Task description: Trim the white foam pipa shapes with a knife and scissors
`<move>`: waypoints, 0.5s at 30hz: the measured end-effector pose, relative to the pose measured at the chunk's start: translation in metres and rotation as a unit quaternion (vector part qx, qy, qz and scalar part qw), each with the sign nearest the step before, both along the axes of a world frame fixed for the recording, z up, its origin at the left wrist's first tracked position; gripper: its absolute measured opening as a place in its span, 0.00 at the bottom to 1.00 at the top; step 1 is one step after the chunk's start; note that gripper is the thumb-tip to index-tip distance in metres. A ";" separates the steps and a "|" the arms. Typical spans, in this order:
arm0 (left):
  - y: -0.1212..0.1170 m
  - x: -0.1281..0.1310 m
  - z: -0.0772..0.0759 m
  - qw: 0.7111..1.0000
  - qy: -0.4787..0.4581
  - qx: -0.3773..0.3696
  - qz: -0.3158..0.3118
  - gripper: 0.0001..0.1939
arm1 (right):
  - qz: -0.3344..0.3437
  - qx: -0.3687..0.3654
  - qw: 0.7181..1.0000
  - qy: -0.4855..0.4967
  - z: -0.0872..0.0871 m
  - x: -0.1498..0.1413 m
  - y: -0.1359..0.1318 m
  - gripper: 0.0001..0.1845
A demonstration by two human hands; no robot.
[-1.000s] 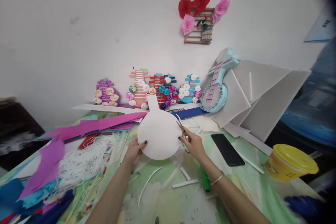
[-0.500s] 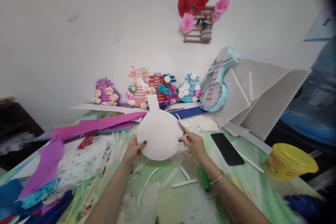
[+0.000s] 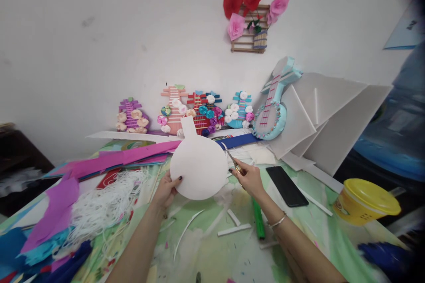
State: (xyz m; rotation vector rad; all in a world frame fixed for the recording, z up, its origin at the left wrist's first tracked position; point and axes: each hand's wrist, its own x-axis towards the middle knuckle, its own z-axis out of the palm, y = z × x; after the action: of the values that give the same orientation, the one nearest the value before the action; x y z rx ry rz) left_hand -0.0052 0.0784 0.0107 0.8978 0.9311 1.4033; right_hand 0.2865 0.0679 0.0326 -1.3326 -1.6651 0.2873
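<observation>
A white board cutout (image 3: 198, 168), round with a short straight neck, is held up over the table. My left hand (image 3: 167, 189) pinches its lower left edge, thumb on the front face. My right hand (image 3: 248, 178) is closed round a pair of scissors (image 3: 234, 162), blades pointing up and left beside the cutout's right edge. A thin curved white offcut (image 3: 186, 232) lies on the tablecloth below, near short white strips (image 3: 234, 229). A green cutter-like tool (image 3: 258, 220) rests by my right forearm.
White string (image 3: 99, 205) and purple paper (image 3: 61, 212) lie left. A black phone (image 3: 287, 186) and yellow tub (image 3: 367, 201) are right. Decorated paper instruments (image 3: 201, 112), a blue one (image 3: 274, 115) and white boards (image 3: 345, 115) stand along the wall.
The cutout has shifted slightly left and tilted a little. My right hand with the scissors has drawn back right from its edge, and the thin sliver at that edge no longer shows.
</observation>
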 end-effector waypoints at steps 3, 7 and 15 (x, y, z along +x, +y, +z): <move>0.001 0.000 0.000 1.000 -0.006 0.003 0.010 0.37 | 0.010 -0.002 1.000 -0.006 0.002 -0.001 -0.003 0.25; 0.001 0.001 0.001 1.000 -0.014 0.005 0.023 0.36 | 0.011 0.001 1.000 -0.026 0.003 -0.008 -0.007 0.25; -0.001 0.004 0.005 0.999 -0.032 0.001 0.038 0.35 | -0.011 0.021 0.996 -0.080 -0.005 -0.020 -0.012 0.26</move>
State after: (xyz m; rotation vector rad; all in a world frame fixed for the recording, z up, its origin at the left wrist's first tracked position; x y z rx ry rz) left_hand -0.0013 0.0778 0.0158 0.8223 0.9232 1.4898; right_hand 0.2665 0.0558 0.0278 -1.3721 -1.7777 0.1336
